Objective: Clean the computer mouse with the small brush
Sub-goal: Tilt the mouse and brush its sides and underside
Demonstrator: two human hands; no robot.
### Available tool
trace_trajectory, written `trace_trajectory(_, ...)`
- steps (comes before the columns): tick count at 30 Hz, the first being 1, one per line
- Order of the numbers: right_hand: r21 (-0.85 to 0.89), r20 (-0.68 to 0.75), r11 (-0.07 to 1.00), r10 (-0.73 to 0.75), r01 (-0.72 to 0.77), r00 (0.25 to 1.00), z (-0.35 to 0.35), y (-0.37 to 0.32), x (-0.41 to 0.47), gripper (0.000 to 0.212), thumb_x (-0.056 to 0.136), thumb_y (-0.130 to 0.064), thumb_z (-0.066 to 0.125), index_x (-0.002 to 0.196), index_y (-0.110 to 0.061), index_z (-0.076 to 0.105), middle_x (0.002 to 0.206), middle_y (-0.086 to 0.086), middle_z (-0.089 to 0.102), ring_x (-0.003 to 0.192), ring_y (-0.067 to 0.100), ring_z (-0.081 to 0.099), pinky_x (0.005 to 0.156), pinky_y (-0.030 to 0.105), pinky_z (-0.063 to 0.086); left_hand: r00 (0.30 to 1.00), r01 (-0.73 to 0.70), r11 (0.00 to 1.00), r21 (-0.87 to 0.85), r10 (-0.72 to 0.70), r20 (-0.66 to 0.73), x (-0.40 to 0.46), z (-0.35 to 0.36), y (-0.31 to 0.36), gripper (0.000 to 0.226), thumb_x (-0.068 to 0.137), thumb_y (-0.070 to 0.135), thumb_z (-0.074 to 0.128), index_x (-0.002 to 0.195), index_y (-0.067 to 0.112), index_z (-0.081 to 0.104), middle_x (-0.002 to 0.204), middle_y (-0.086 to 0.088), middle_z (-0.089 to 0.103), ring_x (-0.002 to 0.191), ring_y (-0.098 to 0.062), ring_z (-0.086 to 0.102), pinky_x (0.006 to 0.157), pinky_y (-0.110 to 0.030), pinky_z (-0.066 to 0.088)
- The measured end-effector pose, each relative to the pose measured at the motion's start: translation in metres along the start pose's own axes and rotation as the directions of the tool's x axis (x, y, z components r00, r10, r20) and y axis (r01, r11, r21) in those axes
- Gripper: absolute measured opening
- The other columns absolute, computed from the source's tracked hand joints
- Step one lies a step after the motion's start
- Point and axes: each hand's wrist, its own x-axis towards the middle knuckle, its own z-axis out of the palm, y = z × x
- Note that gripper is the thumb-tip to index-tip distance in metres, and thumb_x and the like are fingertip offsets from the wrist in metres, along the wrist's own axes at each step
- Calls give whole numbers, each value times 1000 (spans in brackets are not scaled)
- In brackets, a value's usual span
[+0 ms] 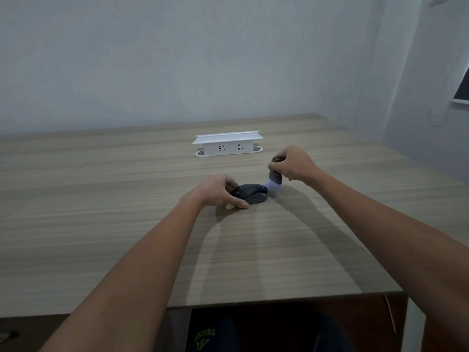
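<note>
A black computer mouse (253,194) lies on the wooden table (127,199) near its middle. My left hand (215,190) grips the mouse from the left, thumb at the near side and fingers at the far side. My right hand (294,162) holds a small brush (274,177) upright by its dark handle. The pale bristles point down and touch the mouse's right end. The bristles look blurred.
A white pop-up power socket box (227,146) stands on the table behind the mouse. The table's front edge runs across the lower part of the view, with my lap below it. A wall closes the back and right side.
</note>
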Motion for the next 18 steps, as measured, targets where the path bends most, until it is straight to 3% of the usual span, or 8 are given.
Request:
trace_trajectory(2,95,-47,993,-65,69,997,0,-1,-4,24,84,-18,67,81,6,72,56,4,57,44,13,48,46,23,42,999,16,1000,5,-16,-31,-3,1,2,51,63,39,93,105,17,75,94,2,79,81,-11,69,84,-28,54)
trace_trajectory(5,267,63,952,-174,152,983,3,-1,-20,21,89,-20,71,87,0,76,53,-4,60,43,7,51,49,24,46,997,30,999,20,-28,-73,-4,4,2,57,60,43,93,107,17,74,94,-1,78,82,-14,68,75,-28,53)
trace_trajectory(7,231,61,962,-166,148,984,8,9,-23,19,88,-19,72,87,-1,77,55,0,63,45,9,54,52,29,49,996,42,998,53,-38,-82,-4,5,2,64,59,48,92,113,19,71,91,2,75,80,-13,67,68,-26,51)
trace_trajectory(9,159,-56,980,-111,118,992,7,19,-21,16,85,-18,71,86,-4,78,67,11,71,50,11,57,56,32,51,996,50,994,99,-42,-79,-4,4,3,72,60,52,90,121,22,68,88,5,70,78,-10,63,66,-25,46)
trace_trajectory(12,190,-119,967,-147,168,982,4,24,-27,14,86,-21,71,90,-12,80,76,7,76,54,9,61,56,27,54,998,47,991,124,-41,-49,-2,2,6,87,67,59,83,141,24,53,98,4,65,91,-14,63,76,-28,46)
trace_trajectory(16,238,37,952,-208,193,977,7,28,-36,15,90,-22,71,97,-12,80,79,7,76,54,6,61,54,24,51,999,20,1000,7,-20,-48,-1,3,9,58,95,44,62,146,23,49,120,-6,65,103,-18,62,84,-26,44)
trace_trajectory(18,155,5,971,-186,183,983,6,33,-34,14,90,-18,70,96,-11,80,83,6,77,56,5,61,57,22,50,999,6,1000,-8,-6,-43,-2,6,9,44,102,32,52,145,22,53,126,-7,64,106,-19,59,88,-24,41)
